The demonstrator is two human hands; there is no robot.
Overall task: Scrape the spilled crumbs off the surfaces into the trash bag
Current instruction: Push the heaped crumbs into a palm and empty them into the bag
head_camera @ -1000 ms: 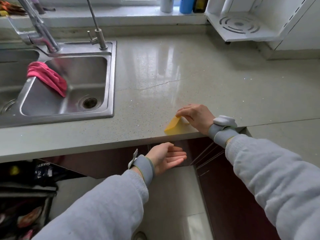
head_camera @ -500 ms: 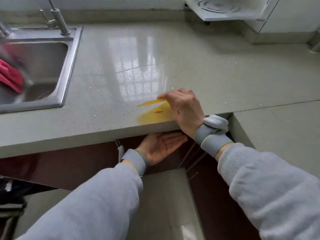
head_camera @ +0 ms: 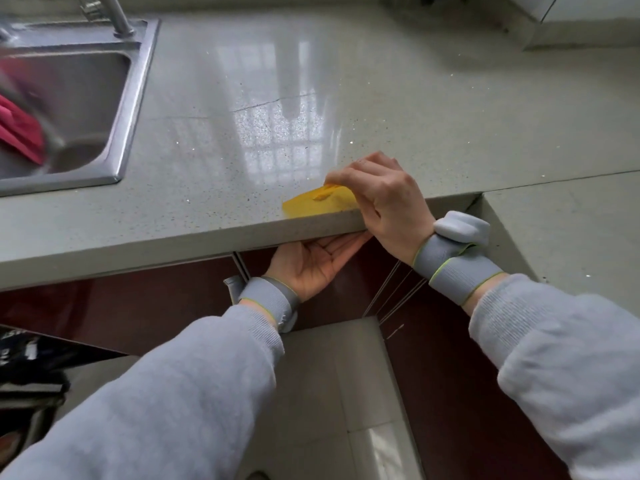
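The right hand [head_camera: 384,199] pinches the upper edge of a thin yellow plastic scraper [head_camera: 320,201], whose lower edge meets the glossy grey speckled stone countertop [head_camera: 242,109] at its front lip. The left hand [head_camera: 311,263] waits palm-up and relaxed just beneath that lip, holding nothing. The scraper appears light and slightly flexible, best gripped along its top edge so that the blade stays flat. Crumbs are too small to discern; the trash bag is not identifiable.

Two hands [head_camera: 377,199], one yellow scraper [head_camera: 318,201], one sink [head_camera: 135,98].
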